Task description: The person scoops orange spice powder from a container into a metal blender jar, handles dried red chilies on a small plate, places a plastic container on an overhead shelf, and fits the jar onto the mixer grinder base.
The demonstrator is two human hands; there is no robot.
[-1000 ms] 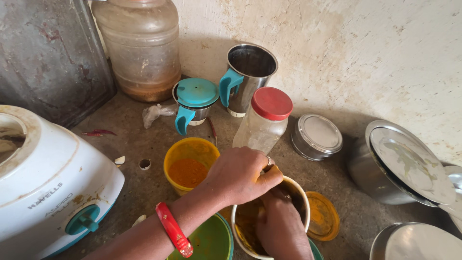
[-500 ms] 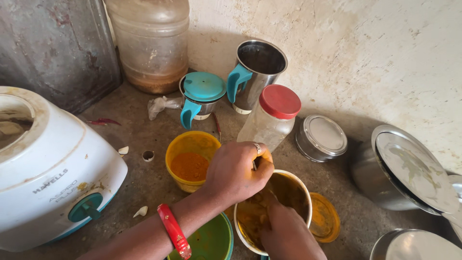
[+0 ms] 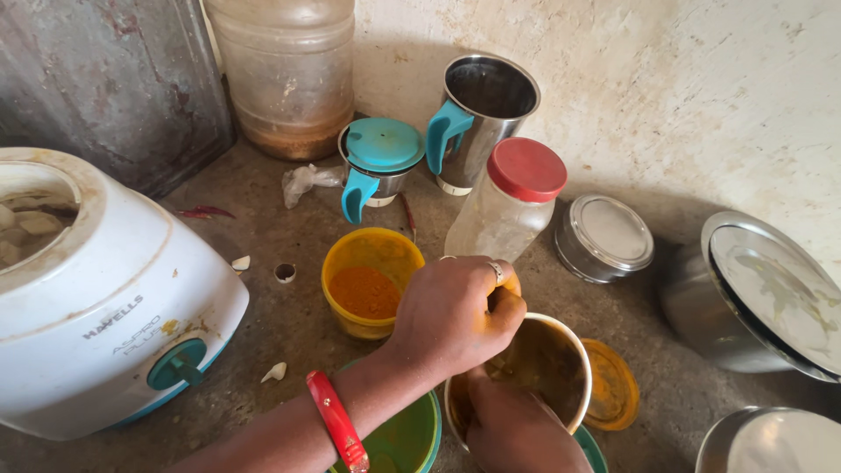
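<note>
Head cam looking down: left hand [image 3: 455, 315] has its fingers curled tight, pinching something hidden over the white cup [image 3: 526, 372] of brownish-yellow paste on the floor, right hand [image 3: 512, 425] holds the cup's near side, fingers unclear, yellow turmeric tub [image 3: 372, 280] just beside it.
</note>
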